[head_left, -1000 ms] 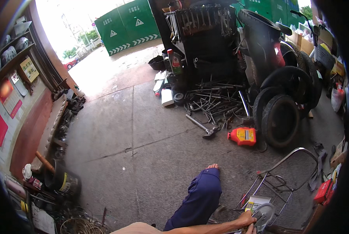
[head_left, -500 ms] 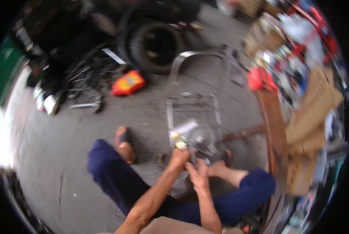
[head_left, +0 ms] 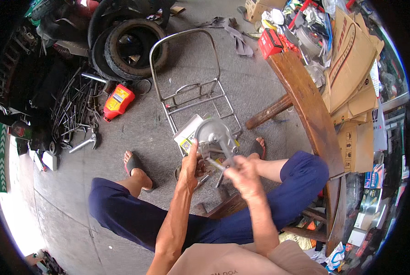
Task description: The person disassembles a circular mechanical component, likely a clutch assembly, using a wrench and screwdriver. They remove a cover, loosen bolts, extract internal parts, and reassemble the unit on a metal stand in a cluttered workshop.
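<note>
My left hand (head_left: 190, 161) grips the lower left of a silver round metal part (head_left: 212, 133) that has a central hub and attached fittings. My right hand (head_left: 243, 176) is closed on a blurred metal tool (head_left: 216, 163) reaching onto that part; its exact kind I cannot make out. A white card or package with a yellow label (head_left: 185, 143) lies just behind the part, partly hidden. Beyond both hands a chromed tubular rack (head_left: 218, 64) lies on the concrete floor. My knees are spread, with a sandalled foot on either side below the round part.
A wooden bench (head_left: 287, 82) runs along my right beside cardboard (head_left: 344, 64) and clutter. A red-and-yellow jug (head_left: 119, 101), a hammer (head_left: 81, 145) and piled metal tools (head_left: 70, 110) lie front-left, near stacked tyres (head_left: 134, 68). A red box (head_left: 270, 43) sits behind the bench end.
My view has swung from the doorway down and rightward onto my hands. The round part is higher in view, and my right hand has shifted right with the tool, now angled across the part.
</note>
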`<move>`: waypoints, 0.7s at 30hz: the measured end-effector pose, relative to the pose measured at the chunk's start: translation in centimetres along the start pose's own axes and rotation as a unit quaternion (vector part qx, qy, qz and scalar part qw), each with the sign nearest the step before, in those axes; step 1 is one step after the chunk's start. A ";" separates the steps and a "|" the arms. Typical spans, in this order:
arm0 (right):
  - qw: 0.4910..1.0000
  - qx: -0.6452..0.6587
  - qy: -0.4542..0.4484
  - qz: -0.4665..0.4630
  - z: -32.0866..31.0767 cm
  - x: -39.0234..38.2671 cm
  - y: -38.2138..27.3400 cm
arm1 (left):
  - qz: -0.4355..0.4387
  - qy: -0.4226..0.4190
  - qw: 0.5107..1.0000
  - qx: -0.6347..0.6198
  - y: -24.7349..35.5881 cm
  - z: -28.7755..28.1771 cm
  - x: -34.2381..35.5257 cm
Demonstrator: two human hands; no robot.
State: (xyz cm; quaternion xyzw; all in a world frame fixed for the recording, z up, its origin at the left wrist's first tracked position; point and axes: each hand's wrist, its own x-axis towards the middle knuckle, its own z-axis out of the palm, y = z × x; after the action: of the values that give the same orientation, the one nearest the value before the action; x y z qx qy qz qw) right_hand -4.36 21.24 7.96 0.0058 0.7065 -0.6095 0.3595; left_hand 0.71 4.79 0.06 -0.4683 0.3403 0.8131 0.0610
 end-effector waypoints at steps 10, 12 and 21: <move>0.830 -0.199 0.450 -0.264 -20.9 1.4 -9.2 | 0.089 0.008 0.994 0.069 -1.2 0.3 0.4; 0.832 -0.255 0.452 -0.193 -24.4 1.8 -8.6 | 0.079 -0.007 0.995 0.054 -1.4 0.5 0.4; 0.702 -0.542 0.460 -0.042 -22.9 2.4 -9.2 | -0.008 -0.104 0.974 -0.199 1.1 -0.3 1.5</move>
State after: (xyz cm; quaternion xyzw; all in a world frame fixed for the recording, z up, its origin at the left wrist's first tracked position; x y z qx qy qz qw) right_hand -21.71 37.72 14.61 0.0602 0.9920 -0.0575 -0.0952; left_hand -0.37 3.47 -0.70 -0.3866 0.1597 0.9083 0.0085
